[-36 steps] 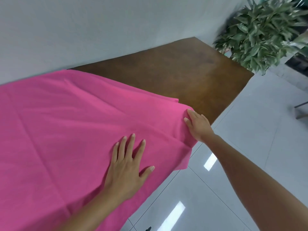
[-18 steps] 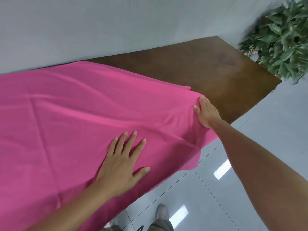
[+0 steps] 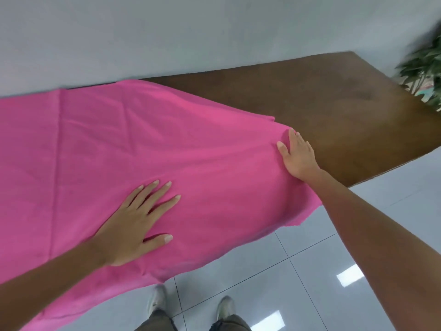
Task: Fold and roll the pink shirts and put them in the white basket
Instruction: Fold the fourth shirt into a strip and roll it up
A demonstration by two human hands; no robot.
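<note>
Pink shirt (image 3: 143, 149) | L hand (image 3: 133, 225) flat on it | R hand (image 3: 298, 158) flat at edge

The shirt (image 3: 143, 144) is a plain, vivid pink with no print, darker only along its creases. The bench (image 3: 334, 111) is dark brown with a faint mottled grain. The wall (image 3: 167, 32) is pale grey-blue. The floor tiles (image 3: 310, 271) are glossy light grey with dark joints. The plant (image 3: 427, 68) has deep green leaves. The shoes (image 3: 224, 306) are greyish, the trousers (image 3: 157, 322) olive-brown.
</note>
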